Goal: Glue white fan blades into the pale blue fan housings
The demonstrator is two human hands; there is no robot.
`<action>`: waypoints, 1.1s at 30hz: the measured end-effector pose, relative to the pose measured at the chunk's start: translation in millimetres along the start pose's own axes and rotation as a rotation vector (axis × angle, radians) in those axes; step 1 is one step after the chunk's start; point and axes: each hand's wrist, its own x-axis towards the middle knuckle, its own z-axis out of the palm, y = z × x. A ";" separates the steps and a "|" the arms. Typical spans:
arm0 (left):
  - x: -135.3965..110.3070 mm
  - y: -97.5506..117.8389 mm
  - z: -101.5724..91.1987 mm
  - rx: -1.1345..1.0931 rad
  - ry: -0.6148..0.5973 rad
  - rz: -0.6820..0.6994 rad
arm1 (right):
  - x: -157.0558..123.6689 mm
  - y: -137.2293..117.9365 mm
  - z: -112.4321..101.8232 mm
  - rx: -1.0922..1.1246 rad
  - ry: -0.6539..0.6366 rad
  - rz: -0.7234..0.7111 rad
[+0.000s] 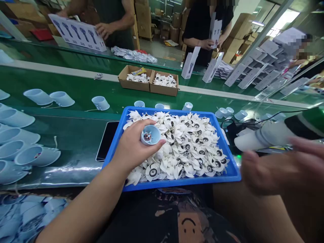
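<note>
My left hand (134, 141) is wrapped round a small light blue cup-shaped housing (157, 135), its open end facing up. Copper-coloured and metal parts, apparently a small motor, show at its bottom. The hand hovers over the left part of a blue tray (182, 184) heaped with white fan blades (187, 146), many with dark round hubs. My right hand (275, 168) is smeared by motion beside the tray's right edge, so its grip cannot be made out. Just beyond it lies a white, black and green cylindrical object (273, 133).
Light blue housings (37, 155) stand at left, with more in a container (30, 212) below. A dark tablet-like panel (107, 141) lies beside the tray. Cardboard boxes (136, 86) of white parts sit on the green conveyor (83, 81). Two people across handle printed cartons (78, 33).
</note>
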 end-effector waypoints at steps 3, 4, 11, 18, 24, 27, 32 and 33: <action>-1.3 -1.7 -0.2 0.029 0.018 0.002 | 46.3 -24.4 28.0 -0.173 -0.108 -0.119; -1.8 -2.2 -0.5 0.032 0.022 -0.003 | 62.0 -25.6 40.5 -0.217 -0.211 -0.117; -3.5 -1.5 -1.5 0.028 0.017 -0.015 | 127.3 -14.1 89.9 -0.460 -0.605 -0.045; -3.3 -2.5 -0.6 0.034 -0.027 -0.018 | 132.2 -33.9 95.1 -0.587 -0.648 0.088; -2.7 -2.0 0.6 0.041 -0.056 -0.030 | 130.8 -41.0 100.6 -0.445 -0.564 0.224; -3.0 -3.0 -1.0 0.013 -0.041 -0.045 | 129.9 -32.9 94.6 -0.245 -0.484 0.300; -6.0 -4.2 -5.4 -0.138 0.021 -0.122 | 103.1 -21.6 62.1 0.394 -0.340 0.354; -7.3 -2.6 -5.9 -0.200 0.004 -0.148 | 92.6 -23.6 56.7 0.558 -0.327 0.354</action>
